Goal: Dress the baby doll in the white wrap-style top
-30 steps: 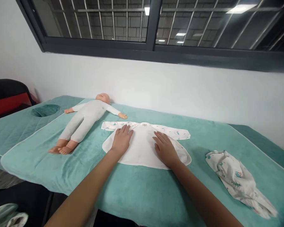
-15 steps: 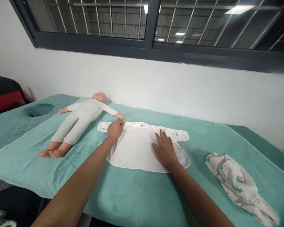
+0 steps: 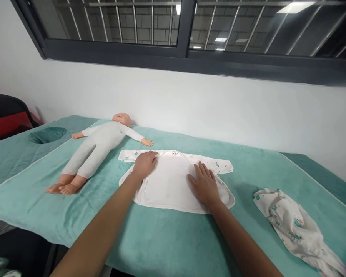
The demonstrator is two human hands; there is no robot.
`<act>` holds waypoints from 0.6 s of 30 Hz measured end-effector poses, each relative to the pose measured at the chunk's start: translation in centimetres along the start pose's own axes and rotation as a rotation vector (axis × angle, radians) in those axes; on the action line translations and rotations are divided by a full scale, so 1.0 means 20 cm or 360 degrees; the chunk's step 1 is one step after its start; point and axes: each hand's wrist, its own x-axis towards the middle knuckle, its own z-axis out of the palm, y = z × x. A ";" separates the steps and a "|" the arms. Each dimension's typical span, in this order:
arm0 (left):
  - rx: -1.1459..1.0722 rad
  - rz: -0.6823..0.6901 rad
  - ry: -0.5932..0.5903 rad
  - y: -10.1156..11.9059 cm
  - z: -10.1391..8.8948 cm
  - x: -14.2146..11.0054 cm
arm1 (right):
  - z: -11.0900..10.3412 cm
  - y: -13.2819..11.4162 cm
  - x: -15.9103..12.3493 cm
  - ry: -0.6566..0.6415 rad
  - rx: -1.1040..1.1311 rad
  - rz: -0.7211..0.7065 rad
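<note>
A white baby shirt (image 3: 170,184) lies spread with its plain side up, its patterned sleeves stretched out to both sides. My left hand (image 3: 145,163) rests flat on the shirt's left part near the shoulder, fingers extended. On the right part my right hand (image 3: 205,184) lies palm down with its fingers spread. Neither hand grips the cloth. Beyond my left hand a baby doll (image 3: 99,148) in a pale bodysuit lies on its back, one arm reaching toward the shirt's left sleeve.
A green padded cover (image 3: 167,242) lies over the bed, with a face hole (image 3: 47,135) at the left. Crumpled patterned baby clothing (image 3: 296,227) lies at the right. Behind stands a white wall (image 3: 207,111) under a barred window. A black and red chair (image 3: 7,119) is at far left.
My left hand has moved slightly right and down, its fingers now lying flatter on the shirt. My right hand stays nearly in place on the cloth.
</note>
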 end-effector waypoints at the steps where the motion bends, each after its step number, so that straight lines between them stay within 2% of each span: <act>1: -0.0009 0.0017 -0.0012 0.00 0.00 -0.01 | 0.00 0.00 0.00 0.0006 -0.0003 0.0010; 5: -0.0052 0.0065 -0.0177 0.00 -0.01 -0.03 | 0.00 0.01 0.00 0.0019 -0.0010 0.0013; 8: -0.0046 0.0010 -0.0301 0.01 0.01 -0.04 | 0.01 0.00 0.00 0.0026 -0.0015 -0.0005; 13: -0.0109 -0.0068 -0.0357 0.03 0.01 -0.04 | 0.00 0.01 0.00 0.0002 -0.0018 -0.0020; 16: -0.0254 -0.0115 -0.0315 -0.05 -0.09 -0.06 | -0.03 0.01 -0.02 0.0031 0.0008 -0.0061; 18: -0.0242 -0.0243 -0.0147 -0.19 -0.22 -0.07 | -0.06 -0.04 -0.02 0.0106 0.0065 -0.0224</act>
